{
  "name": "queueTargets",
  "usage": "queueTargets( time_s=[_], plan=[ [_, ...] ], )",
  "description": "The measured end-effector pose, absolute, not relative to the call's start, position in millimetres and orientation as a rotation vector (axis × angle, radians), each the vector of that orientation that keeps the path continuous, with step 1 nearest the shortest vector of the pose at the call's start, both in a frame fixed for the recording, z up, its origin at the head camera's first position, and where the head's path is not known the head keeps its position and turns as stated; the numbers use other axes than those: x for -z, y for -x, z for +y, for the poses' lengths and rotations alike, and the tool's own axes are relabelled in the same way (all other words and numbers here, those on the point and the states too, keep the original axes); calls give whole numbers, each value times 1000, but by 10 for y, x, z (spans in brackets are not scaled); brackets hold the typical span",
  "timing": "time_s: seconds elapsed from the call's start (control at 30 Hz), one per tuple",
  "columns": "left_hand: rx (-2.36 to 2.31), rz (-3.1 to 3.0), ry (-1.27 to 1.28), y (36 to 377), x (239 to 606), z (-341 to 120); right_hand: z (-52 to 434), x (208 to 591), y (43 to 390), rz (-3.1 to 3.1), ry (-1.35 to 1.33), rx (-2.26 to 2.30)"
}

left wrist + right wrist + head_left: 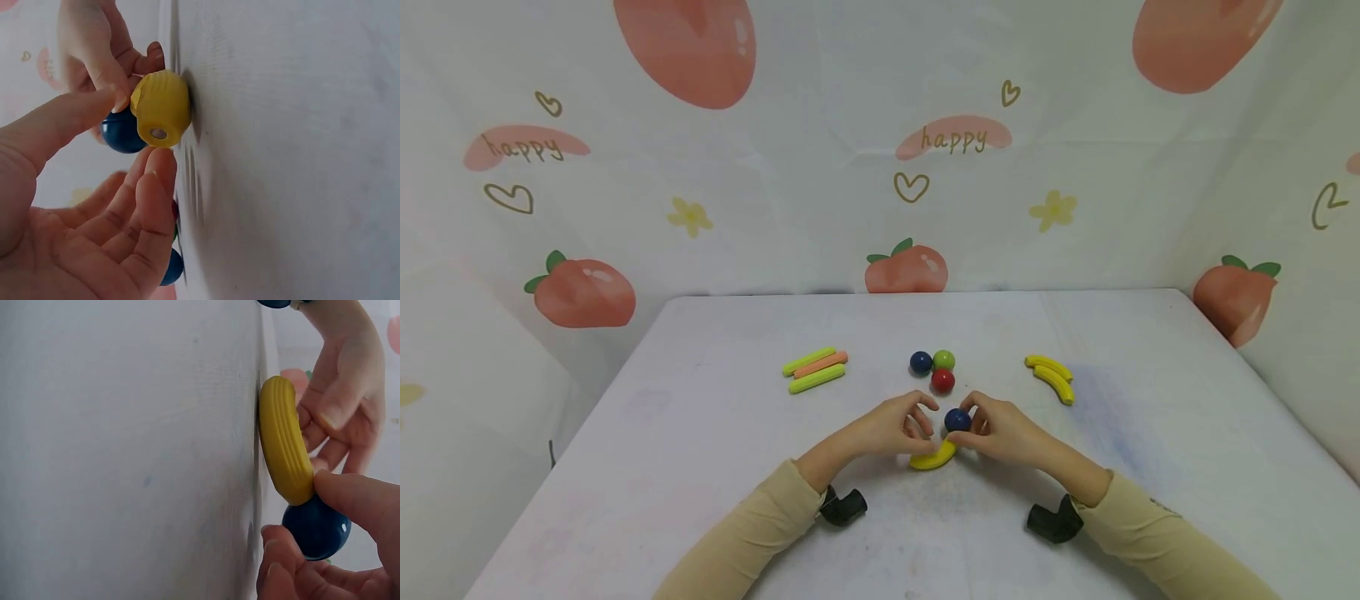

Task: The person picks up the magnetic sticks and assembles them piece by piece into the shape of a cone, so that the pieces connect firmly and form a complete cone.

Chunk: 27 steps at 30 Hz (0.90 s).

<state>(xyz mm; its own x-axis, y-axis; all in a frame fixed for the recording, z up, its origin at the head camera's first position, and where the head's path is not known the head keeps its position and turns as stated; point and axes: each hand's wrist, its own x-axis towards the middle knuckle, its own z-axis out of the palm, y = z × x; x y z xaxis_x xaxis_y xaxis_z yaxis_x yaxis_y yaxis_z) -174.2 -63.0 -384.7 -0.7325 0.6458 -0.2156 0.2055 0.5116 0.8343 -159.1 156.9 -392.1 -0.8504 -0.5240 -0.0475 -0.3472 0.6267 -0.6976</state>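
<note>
A small yellow toy banana (934, 457) lies on the table between the hands, with a dark blue ball (957, 420) against its right end. My right hand (1007, 429) holds the ball between thumb and fingers; in the right wrist view the thumb sits where ball and banana (286, 440) meet. My left hand (891, 425) is at the banana's left side, fingers loosely bent and apart, gripping nothing. The left wrist view shows its thumb (81, 112) beside the ball (122, 132) and its fingertips just by the banana's end (161, 109).
Behind the hands lie a blue ball (921, 362), a green ball (943, 360) and a red ball (943, 381). Two yellow-green sticks (817, 378) and an orange stick (821, 365) are at left. Two more bananas (1054, 385) lie at right on the white table (647, 467).
</note>
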Motion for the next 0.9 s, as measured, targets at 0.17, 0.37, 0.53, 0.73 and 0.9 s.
queueTargets(
  time_s=[0.17, 0.37, 0.53, 0.73, 0.9],
  plan=[
    [-986, 2271, -780, 1728, 3857, -661, 1582, 3903, 1590, 2634, 673, 969],
    [-934, 2285, -833, 1728, 3865, -686, 1612, 3881, 1589, 2631, 648, 923],
    [-911, 2304, -809, 1731, 3836, -726, 1685, 3877, 1615, 2594, 633, 913],
    [-897, 2325, -798, 1743, 3832, -803, 1927, 3837, 1731, 2691, 631, 926],
    [-908, 2338, -825, 1762, 3843, -892, 2221, 3783, 1860, 2947, 502, 850]
  ],
)
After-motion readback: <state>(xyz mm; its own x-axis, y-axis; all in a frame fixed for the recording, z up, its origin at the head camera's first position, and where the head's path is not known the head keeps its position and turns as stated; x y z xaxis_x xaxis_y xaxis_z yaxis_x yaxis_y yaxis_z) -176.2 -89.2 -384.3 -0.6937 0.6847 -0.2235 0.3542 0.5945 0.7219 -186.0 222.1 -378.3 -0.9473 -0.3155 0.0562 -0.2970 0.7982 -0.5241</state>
